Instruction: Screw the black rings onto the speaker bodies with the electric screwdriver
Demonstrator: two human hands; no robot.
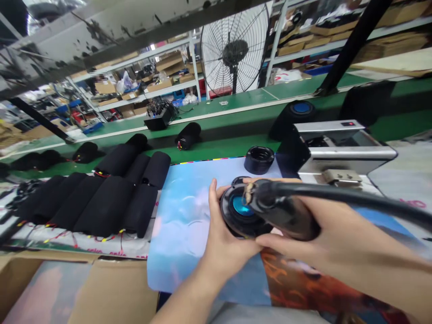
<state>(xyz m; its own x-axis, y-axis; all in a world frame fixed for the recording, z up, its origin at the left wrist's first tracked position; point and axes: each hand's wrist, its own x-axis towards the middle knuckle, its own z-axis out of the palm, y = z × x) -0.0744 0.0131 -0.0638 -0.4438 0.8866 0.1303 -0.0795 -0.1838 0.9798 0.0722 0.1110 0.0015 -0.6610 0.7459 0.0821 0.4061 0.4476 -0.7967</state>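
Note:
A round black speaker part (229, 217) with a shiny blue disc in its middle is gripped by my left hand (221, 245), thumb and fingers curved round its rim. In my right hand (327, 225) is a corded electric screwdriver (297, 218), its thick black cable running off to the right. The screwdriver sits over the right side of the speaker part; its tip is hidden. My right fingers also come close to the part's rim, but whether they touch it I cannot tell. A black ring-shaped part (259, 160) stands just behind, on the printed mat (178, 225).
Black fabric-covered cylinders (104, 204) with coloured wires lie in rows at left. A silver metal machine (347, 155) stands at right, near another blue-centred cylinder (300, 108). Behind runs a green conveyor (219, 139). An open cardboard box (114, 288) is at lower left.

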